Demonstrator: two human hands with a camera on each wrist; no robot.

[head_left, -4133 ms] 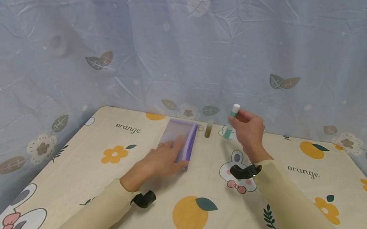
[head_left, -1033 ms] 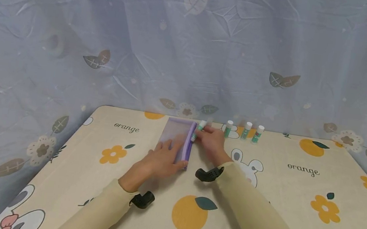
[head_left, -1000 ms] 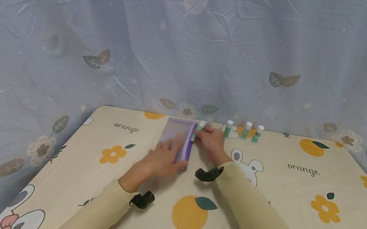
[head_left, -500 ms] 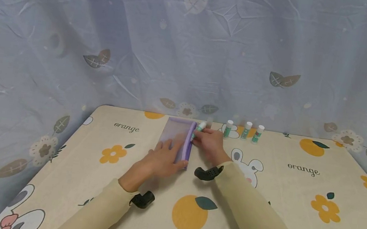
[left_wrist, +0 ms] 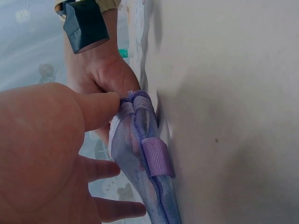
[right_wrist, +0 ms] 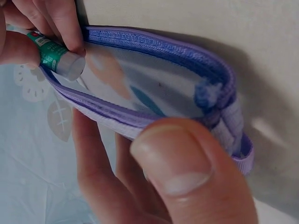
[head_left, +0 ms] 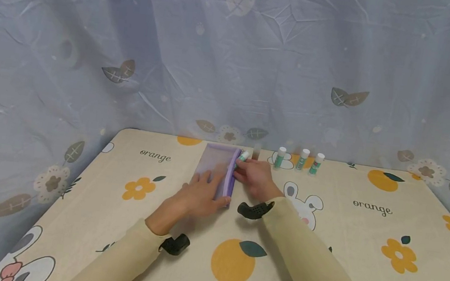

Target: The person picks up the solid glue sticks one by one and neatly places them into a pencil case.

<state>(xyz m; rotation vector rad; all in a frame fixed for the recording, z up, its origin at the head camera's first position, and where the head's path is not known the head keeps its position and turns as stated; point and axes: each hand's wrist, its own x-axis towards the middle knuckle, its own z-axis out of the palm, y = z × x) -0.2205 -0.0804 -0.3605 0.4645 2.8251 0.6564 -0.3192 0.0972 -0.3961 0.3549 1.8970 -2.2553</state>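
Pouch (head_left: 213, 156) may slide left
Right hand (head_left: 257, 177) pinches the glue stick (right_wrist: 49, 54); left hand (head_left: 200, 197), straight-fingered, might press too lightly.

The right hand (head_left: 257, 178) is working at the open edge of the purple mesh pouch (head_left: 216, 156), whereas four seconds ago it was holding a glue stick upright, well apart to the right. The glue stick (head_left: 243, 156) in its fingers is now tilting, its lower end entering the pouch's mouth, and less of it is showing than half a second ago. Three standing glue sticks (head_left: 302, 160) are now showing rightward, and the right sleeve (head_left: 312, 254) is covering the printed rabbit's bow.
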